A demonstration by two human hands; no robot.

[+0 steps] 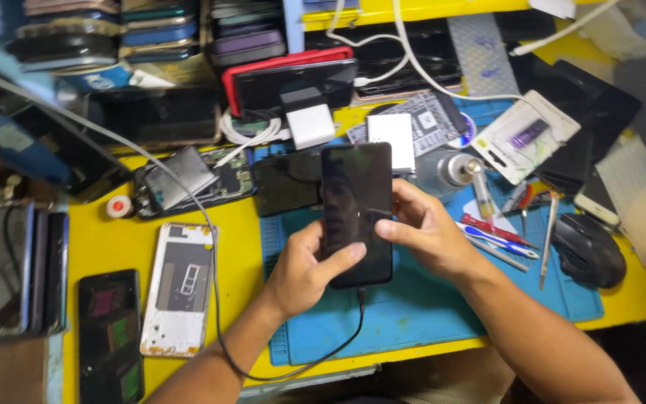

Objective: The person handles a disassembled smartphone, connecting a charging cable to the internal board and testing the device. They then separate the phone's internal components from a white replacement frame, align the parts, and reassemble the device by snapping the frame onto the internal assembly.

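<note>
A black smartphone (pixel 356 194) with a dark screen is held upright over the blue work mat (pixel 428 314). My left hand (pixel 304 269) grips its lower left edge, the thumb lying across the glass. My right hand (pixel 424 232) holds the right edge, thumb pressed on the screen near the middle. A black cable (pixel 323 352) is plugged into the phone's bottom end and loops off to the left across the yellow table (pixel 114 247).
A white phone frame (pixel 181 288), an opened phone (pixel 196 179) and a dark phone (pixel 110 337) lie on the left. A white charger (pixel 309 123), screwdrivers and tweezers (pixel 510 224) and a black mouse (pixel 588 251) lie around the mat. Stacked phones line the back.
</note>
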